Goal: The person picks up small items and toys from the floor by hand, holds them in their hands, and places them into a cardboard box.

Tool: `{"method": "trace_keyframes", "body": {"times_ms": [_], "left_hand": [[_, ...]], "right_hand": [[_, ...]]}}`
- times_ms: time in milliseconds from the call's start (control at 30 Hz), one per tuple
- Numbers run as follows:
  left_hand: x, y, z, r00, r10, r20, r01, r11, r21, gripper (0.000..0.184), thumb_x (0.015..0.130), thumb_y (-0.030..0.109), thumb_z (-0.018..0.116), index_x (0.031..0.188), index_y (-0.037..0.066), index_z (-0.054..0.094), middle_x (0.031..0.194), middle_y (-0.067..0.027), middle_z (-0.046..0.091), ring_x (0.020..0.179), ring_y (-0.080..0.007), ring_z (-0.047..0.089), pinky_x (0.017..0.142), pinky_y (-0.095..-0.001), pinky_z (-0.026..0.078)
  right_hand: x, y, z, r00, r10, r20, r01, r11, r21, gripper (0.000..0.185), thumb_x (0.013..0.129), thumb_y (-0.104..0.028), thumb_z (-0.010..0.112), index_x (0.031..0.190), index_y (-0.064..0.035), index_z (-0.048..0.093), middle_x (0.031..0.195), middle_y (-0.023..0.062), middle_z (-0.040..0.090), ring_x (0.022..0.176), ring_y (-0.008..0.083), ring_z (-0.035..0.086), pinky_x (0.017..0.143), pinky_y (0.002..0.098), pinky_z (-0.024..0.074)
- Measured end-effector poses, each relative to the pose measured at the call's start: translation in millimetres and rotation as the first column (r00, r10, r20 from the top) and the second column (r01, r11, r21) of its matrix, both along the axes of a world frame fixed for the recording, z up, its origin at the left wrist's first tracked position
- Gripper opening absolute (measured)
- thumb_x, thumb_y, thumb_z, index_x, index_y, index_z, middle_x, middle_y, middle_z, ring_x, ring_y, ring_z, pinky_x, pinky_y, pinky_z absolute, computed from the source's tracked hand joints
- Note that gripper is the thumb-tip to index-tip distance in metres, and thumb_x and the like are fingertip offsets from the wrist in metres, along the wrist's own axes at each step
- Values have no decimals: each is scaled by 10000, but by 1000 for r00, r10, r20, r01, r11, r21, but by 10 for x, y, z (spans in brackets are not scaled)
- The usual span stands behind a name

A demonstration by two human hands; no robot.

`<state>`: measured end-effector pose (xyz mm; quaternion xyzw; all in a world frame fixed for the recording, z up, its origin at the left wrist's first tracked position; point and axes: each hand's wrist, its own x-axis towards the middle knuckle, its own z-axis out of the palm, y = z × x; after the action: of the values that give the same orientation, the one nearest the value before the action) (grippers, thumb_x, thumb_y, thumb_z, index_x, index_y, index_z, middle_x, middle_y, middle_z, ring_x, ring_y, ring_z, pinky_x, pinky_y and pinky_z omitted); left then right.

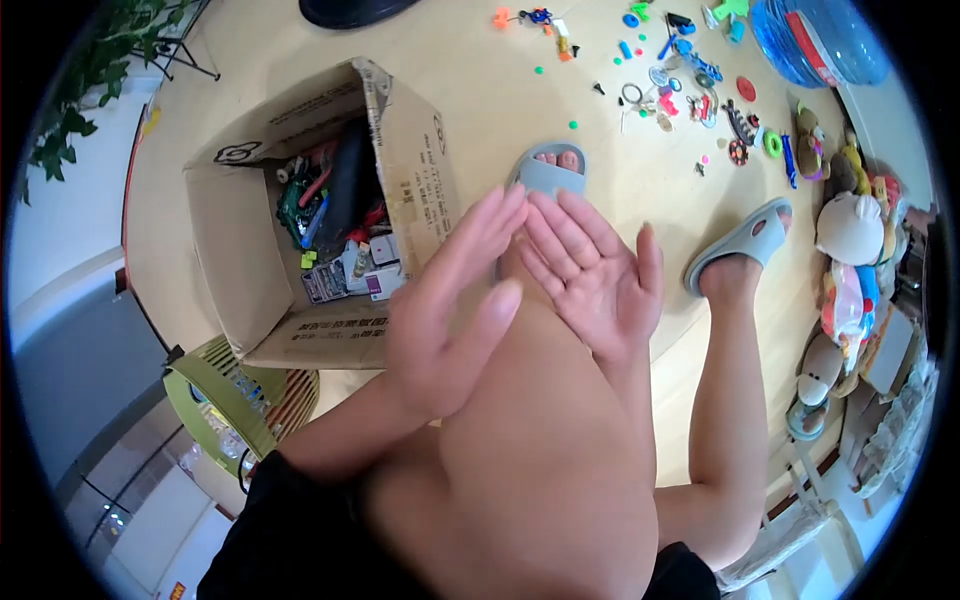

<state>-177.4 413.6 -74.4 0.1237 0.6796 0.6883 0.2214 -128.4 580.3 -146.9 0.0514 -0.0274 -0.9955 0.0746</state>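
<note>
My left hand [450,300] is held above my bent leg, its fingers stretched out and its palm turned towards the other hand. My right hand [590,270] lies palm up beside it, fingers extended and thumb apart, with nothing visible in the palm. Near the fingertips the two hands meet or overlap; whether they touch I cannot tell. To the left of my hands stands an open cardboard box [415,170]. Inside it are a dark, long object [350,190], small white boxes [383,270] and several coloured items.
Small colourful toys and beads [665,95] are scattered on the floor beyond my feet, which wear grey slippers [750,245]. A clear blue plastic container [820,40] stands at upper right. Plush toys [850,228] line the right side. A green slatted basket [205,400] sits at left.
</note>
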Motion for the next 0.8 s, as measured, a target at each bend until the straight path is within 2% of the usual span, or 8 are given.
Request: {"method": "trace_keyframes", "body": {"times_ms": [67,200,300,367,533,667,767,800], "left_hand": [[-29,196,-79,998,67,-9,-68,989,-130,627,918,185,603,1425,-82,347,1407,-251,471,1318,-304,472,1067,-379,396],[-301,626,-244,992,-94,-89,51,917,-397,585,927,239,592,1339,-136,415,1225,-264,609,1150,-320,608,947,-330,470],[-753,1085,-390,952,-142,272,178,978,-113,555,959,246,572,1364,-105,426,1329,-258,534,1255,-285,532,1056,-353,420],[-949,1440,-339,879,-152,452,158,987,24,552,969,333,506,1304,-105,488,1240,-253,599,1174,-290,597,997,-350,469],[-1169,1844,-1099,924,-86,374,119,991,-67,452,945,295,506,1145,-101,592,1041,-221,674,1000,-270,669,867,-335,526],[-1325,1815,-1630,873,40,486,-5,997,-75,365,921,240,514,1027,-85,640,939,-197,699,826,-239,701,753,-328,556],[-1539,1674,-2046,916,190,352,-146,978,-149,335,909,213,504,999,-81,638,947,-203,698,781,-241,704,734,-335,560],[-1607,1590,-2077,906,174,386,-102,974,-201,370,935,241,493,1104,-71,601,1052,-216,686,953,-271,694,818,-342,547]], "right_hand": [[-56,92,-120,998,10,62,-10,1000,-2,668,1019,-422,299,1481,56,243,1547,259,222,1467,347,178,1207,452,120],[-175,291,-285,973,-61,225,57,998,24,605,1028,-370,304,1463,50,294,1537,206,298,1446,292,265,1193,450,189],[-143,693,-791,980,-190,-62,176,966,-189,592,1028,-366,311,1450,49,320,1511,193,355,1426,288,313,1194,446,199],[-183,989,-820,958,-286,10,284,949,-136,595,1028,-364,316,1438,67,326,1491,217,373,1413,308,334,1194,451,206],[-314,1360,-862,922,-292,256,254,952,169,594,1039,-338,305,1416,121,314,1488,275,333,1419,329,311,1206,445,196],[-310,1398,-1129,925,-209,317,151,968,198,585,1034,-330,329,1412,117,321,1482,266,353,1406,333,335,1183,446,256],[-302,1312,-1353,893,-113,435,-9,963,270,585,1024,-339,363,1401,108,339,1465,258,387,1387,337,368,1157,446,311],[-301,1284,-1398,881,-108,461,-34,957,288,585,1020,-342,375,1397,104,345,1458,254,398,1379,337,380,1148,446,326]]}}
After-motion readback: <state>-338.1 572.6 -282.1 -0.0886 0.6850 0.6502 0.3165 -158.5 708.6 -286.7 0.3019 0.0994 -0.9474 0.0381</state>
